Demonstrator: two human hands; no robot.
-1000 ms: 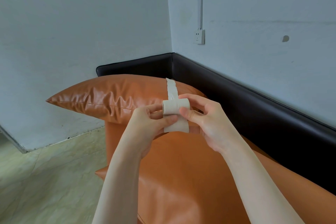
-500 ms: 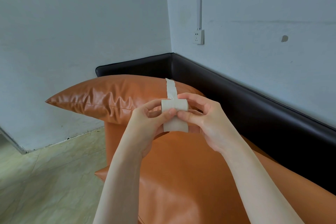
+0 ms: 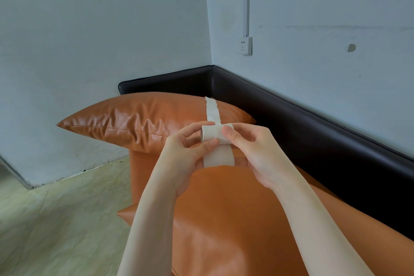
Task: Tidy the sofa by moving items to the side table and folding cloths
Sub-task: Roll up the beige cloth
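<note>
Fingers of left hand (image 3: 186,154) and right hand (image 3: 257,152) are pinching a rolled cream cloth strip (image 3: 216,135), its tail trailing toward twelve o'clock over an orange leather cushion (image 3: 139,119)

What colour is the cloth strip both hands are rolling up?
Off-white or cream, plain with no pattern: the cloth strip, seen best in the head view against the orange cushion.

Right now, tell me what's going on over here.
A person is rolling up a narrow off-white cloth strip with both hands above an orange sofa. The left hand and right hand pinch the rolled part between thumbs and fingers. One loose end trails up over the orange cushion; a flat length hangs below the roll. No side table is in view.
</note>
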